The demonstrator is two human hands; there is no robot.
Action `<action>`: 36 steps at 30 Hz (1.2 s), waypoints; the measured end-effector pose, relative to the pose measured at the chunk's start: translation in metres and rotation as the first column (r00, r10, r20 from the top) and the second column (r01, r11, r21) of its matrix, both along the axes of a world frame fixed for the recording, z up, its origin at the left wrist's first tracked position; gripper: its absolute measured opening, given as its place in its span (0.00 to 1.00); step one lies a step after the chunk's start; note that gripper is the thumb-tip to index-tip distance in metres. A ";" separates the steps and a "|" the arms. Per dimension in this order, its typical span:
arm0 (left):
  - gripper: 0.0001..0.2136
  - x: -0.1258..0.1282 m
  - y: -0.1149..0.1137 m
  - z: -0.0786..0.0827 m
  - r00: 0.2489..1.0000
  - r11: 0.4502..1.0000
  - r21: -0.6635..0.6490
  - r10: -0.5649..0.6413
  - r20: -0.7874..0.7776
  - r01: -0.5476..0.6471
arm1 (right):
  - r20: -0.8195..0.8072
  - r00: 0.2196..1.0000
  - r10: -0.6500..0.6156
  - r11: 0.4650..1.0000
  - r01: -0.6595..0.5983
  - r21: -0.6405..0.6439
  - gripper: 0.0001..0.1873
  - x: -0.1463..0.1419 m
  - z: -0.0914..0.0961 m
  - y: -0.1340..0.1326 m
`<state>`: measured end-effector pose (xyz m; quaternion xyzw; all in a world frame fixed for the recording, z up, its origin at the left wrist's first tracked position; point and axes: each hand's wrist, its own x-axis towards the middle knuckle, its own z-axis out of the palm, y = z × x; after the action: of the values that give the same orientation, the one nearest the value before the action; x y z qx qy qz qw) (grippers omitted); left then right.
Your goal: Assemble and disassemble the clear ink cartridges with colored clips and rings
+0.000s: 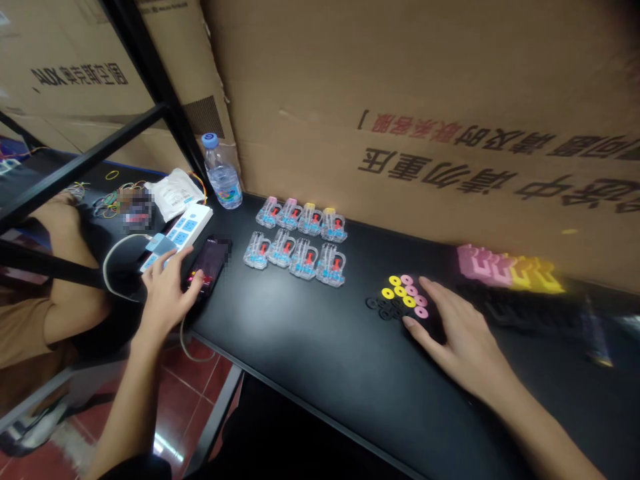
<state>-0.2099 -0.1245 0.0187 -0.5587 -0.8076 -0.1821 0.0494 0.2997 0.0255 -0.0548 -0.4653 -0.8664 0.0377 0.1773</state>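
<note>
My left hand (167, 287) is at the left of the table, fingers spread, the thumb over the screen of a dark smartphone (213, 259) and the other fingers at the near end of a white power strip (187, 227). My right hand (463, 337) rests with thumb and fingers apart, beside a cluster of small flat rings; I see yellow rings (388, 293), pink rings (421, 312) and black rings (385, 313). Nothing shows in its grasp. Between the hands, two rows of clear plastic devices (306, 259) carry red and blue parts; the back row has pink or yellow tops.
Pink plastic pieces (483, 265) and yellow ones (537, 273) line the back right, with blurred black pieces (520, 308) before them. A water bottle (223, 177) stands against a large cardboard box (400, 80). Another person's arm (75, 267) lies beyond the black metal frame (85, 157).
</note>
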 end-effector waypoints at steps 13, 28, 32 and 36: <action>0.25 0.001 -0.022 -0.006 0.997 0.998 -0.042 0.052 0.052 -0.050 | 0.003 1.000 0.018 0.999 -0.018 0.032 0.39 0.000 -0.001 0.001; 0.35 0.004 -0.020 -0.008 0.999 0.994 -0.109 0.018 0.047 -0.013 | -0.017 1.000 0.013 1.000 -0.013 0.007 0.39 0.001 -0.002 0.001; 0.36 0.002 -0.023 -0.013 0.997 0.997 -0.073 0.013 0.070 -0.008 | -0.045 0.999 0.023 1.000 -0.023 0.005 0.40 0.002 -0.005 0.002; 0.36 -0.005 -0.029 -0.017 0.986 1.000 -0.029 0.016 0.167 -0.011 | -0.044 0.999 0.028 1.000 -0.028 0.005 0.40 0.002 -0.004 0.002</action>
<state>-0.2146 -0.1538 0.0017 -0.5368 -0.8150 -0.2166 -0.0251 0.3016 0.0274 -0.0592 -0.4518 -0.8687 0.0488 0.1969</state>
